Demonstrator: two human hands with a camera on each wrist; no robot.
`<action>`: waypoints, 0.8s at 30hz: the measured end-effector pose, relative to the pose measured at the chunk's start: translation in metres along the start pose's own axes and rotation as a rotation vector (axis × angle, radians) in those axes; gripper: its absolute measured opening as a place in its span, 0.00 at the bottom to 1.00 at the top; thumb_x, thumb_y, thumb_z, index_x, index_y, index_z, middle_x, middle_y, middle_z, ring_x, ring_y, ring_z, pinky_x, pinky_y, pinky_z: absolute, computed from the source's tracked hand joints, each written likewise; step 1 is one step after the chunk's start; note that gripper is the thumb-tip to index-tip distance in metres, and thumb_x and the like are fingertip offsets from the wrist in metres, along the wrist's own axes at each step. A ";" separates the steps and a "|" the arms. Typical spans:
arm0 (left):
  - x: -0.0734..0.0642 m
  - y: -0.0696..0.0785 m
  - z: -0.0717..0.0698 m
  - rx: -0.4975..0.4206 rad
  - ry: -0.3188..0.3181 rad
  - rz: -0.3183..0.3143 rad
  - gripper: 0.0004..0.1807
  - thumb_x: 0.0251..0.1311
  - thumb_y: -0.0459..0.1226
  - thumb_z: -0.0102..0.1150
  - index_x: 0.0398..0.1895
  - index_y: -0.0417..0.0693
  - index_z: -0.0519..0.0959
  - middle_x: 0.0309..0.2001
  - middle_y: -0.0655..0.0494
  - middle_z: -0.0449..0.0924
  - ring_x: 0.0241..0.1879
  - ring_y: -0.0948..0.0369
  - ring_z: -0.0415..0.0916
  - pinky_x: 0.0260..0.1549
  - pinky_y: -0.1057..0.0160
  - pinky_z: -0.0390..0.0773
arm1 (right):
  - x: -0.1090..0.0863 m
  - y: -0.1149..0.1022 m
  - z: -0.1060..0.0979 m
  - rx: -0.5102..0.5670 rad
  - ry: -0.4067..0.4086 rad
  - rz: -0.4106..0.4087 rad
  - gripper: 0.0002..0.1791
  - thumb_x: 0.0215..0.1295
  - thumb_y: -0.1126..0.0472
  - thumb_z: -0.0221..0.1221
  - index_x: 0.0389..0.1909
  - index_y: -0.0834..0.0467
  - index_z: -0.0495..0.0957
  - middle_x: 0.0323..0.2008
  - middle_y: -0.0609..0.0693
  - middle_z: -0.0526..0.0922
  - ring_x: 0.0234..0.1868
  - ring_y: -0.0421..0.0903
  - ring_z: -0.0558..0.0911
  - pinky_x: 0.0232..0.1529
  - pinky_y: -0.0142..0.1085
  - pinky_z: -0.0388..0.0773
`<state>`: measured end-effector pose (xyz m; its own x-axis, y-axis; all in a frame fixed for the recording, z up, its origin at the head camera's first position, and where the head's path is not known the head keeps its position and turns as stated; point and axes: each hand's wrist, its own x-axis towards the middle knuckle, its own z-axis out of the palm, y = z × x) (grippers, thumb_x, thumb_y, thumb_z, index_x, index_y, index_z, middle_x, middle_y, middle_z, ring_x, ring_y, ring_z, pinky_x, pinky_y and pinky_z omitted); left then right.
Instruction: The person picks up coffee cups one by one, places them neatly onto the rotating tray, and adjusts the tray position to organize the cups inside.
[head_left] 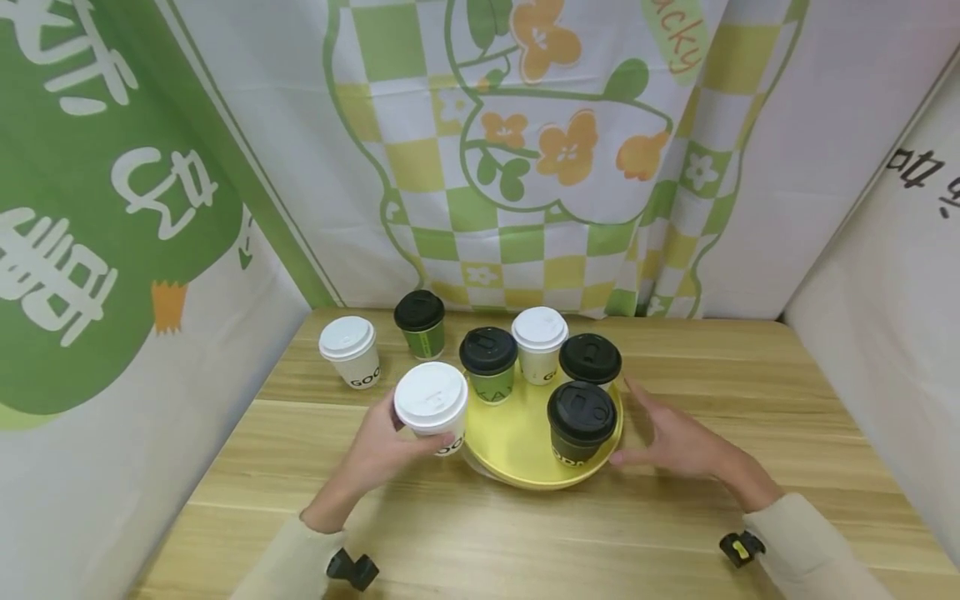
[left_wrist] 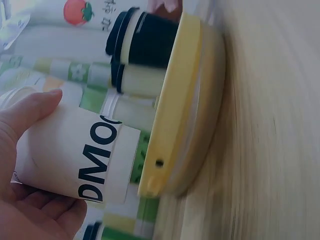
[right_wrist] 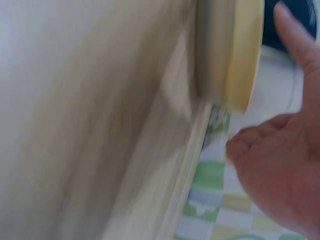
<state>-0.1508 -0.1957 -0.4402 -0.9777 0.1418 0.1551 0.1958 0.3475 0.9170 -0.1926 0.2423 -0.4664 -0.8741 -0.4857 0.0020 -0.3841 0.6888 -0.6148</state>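
My left hand (head_left: pixel 386 446) grips a white paper coffee cup (head_left: pixel 431 404) with a white lid, thumb on one side and fingers curled round the other. The cup is at the left rim of a round yellow tray (head_left: pixel 510 454); dark letters show on its side in the left wrist view. My right hand (head_left: pixel 675 437) is beside the tray's right rim, thumb and fingers spread; whether it touches the rim I cannot tell. On the tray stand a green cup (head_left: pixel 492 386) with a black lid, a white-lidded cup (head_left: pixel 540 362), a black-lidded cup (head_left: pixel 591 358) and a dark cup (head_left: pixel 579 446).
Left of the tray, a white cup (head_left: pixel 356 367) and a green cup with a black lid (head_left: pixel 425 342) stand on the wooden table (head_left: pixel 600 542). A patterned curtain (head_left: pixel 525 242) hangs behind the table, with printed cloth on both sides.
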 end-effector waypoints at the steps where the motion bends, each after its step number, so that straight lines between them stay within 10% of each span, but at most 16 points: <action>1: 0.002 0.002 0.006 -0.007 -0.012 -0.002 0.49 0.48 0.37 0.85 0.75 0.44 0.69 0.67 0.46 0.80 0.67 0.49 0.79 0.71 0.51 0.76 | 0.004 0.003 -0.002 -0.002 -0.005 -0.013 0.76 0.54 0.32 0.75 0.86 0.64 0.37 0.81 0.74 0.52 0.80 0.74 0.59 0.78 0.67 0.60; 12: 0.020 0.019 0.064 -0.077 -0.080 0.031 0.48 0.46 0.37 0.86 0.73 0.44 0.72 0.66 0.49 0.81 0.67 0.51 0.79 0.74 0.47 0.74 | 0.031 0.020 -0.007 0.021 -0.071 -0.128 0.77 0.48 0.37 0.81 0.83 0.72 0.43 0.81 0.75 0.50 0.81 0.74 0.56 0.79 0.67 0.56; 24: 0.030 0.013 0.092 -0.105 -0.095 0.044 0.50 0.46 0.38 0.86 0.75 0.43 0.69 0.67 0.47 0.80 0.69 0.48 0.77 0.75 0.45 0.72 | 0.035 0.021 -0.002 0.023 -0.078 -0.096 0.72 0.49 0.38 0.80 0.80 0.76 0.51 0.78 0.77 0.58 0.78 0.75 0.63 0.77 0.68 0.61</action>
<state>-0.1707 -0.1019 -0.4571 -0.9556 0.2439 0.1651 0.2245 0.2404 0.9444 -0.2317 0.2414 -0.4778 -0.8075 -0.5898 0.0006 -0.4569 0.6249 -0.6330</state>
